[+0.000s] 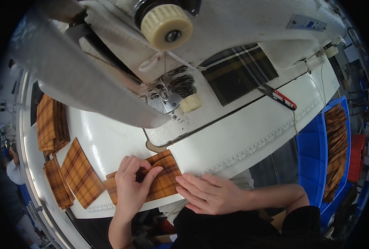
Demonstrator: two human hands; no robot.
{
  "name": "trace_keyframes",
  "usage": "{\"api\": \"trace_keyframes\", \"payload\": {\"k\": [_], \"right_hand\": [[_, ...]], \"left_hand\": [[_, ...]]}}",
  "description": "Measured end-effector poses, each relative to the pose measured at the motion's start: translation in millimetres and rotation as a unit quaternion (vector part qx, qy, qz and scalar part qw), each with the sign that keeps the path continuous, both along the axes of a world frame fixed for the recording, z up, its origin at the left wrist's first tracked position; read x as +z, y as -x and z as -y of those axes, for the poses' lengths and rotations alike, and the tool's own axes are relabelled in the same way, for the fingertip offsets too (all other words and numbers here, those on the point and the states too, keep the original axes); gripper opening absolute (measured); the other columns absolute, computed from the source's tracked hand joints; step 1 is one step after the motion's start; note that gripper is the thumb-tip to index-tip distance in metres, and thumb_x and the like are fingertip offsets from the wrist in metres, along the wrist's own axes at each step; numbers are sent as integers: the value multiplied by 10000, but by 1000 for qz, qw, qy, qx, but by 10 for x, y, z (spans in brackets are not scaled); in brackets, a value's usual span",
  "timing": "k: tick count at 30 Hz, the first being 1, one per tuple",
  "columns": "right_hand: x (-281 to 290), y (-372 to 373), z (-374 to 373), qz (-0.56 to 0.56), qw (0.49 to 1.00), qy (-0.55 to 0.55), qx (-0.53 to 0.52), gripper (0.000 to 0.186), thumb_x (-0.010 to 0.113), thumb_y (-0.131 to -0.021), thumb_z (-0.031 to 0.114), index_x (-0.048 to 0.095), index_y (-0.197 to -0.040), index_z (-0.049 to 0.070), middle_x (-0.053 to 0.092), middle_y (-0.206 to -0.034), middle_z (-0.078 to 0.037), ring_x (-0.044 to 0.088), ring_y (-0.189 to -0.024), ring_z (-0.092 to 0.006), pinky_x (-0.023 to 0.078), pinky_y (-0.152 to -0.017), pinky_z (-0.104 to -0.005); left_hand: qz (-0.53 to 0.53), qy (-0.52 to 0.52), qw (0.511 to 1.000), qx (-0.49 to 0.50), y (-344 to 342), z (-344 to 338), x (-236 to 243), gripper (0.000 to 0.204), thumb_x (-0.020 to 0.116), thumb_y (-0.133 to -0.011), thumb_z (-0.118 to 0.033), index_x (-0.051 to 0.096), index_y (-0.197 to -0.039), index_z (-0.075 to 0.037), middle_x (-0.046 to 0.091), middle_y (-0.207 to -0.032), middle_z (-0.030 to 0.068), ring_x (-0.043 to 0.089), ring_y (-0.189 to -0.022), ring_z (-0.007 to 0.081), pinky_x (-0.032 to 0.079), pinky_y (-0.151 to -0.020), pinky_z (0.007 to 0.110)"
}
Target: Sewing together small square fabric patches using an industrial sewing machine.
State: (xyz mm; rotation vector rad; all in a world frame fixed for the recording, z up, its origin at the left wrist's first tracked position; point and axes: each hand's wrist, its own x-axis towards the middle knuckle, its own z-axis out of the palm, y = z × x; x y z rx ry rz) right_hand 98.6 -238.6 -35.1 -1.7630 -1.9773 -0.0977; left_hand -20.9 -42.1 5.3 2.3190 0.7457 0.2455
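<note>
An orange-brown plaid fabric piece (167, 182) lies at the table's front edge, its upper layer partly folded. My left hand (134, 178) pinches a fold of this cloth between thumb and fingers. Against the right edge of the same piece rests my right hand (205, 191), palm down, its fingers stretched out and close together. Just to the left lies a single plaid fabric piece (83, 174), flat and slanted. Farther left are a thick stack of plaid pieces (51, 124) and a smaller plaid stack (58, 183).
A sewing machine (122, 74) stands over the white table (230, 141). Red-handled thread snips (280, 98) lie on its bed beside a dark plaid cloth (240, 72). At the right, a blue bin (311, 145) holds many plaid pieces (335, 149). Another person (15, 168) appears at far left.
</note>
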Motion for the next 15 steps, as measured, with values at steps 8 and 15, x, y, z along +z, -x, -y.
{"api": "trace_keyframes", "payload": {"k": [8,15], "right_hand": [[10,-33,-37,11,1000,-8,9,425,613,-896,345,683,-1164,23,629,-1274,-103,562,-1200,-196,436,-956,-321],[47,-96,-41,13,1000,-10,20,449,592,-896,325,661,-1128,-53,619,-1241,-177,534,-1202,-274,420,-992,-382]], "left_hand": [[-5,26,999,26,-42,46,3,238,806,-731,-35,571,-760,-14,550,-755,71,515,-697,214,451,-607,318],[14,-232,937,-260,76,127,-2,413,733,-769,-21,639,-1158,80,624,-1224,156,618,-1101,292,528,-902,354]]}}
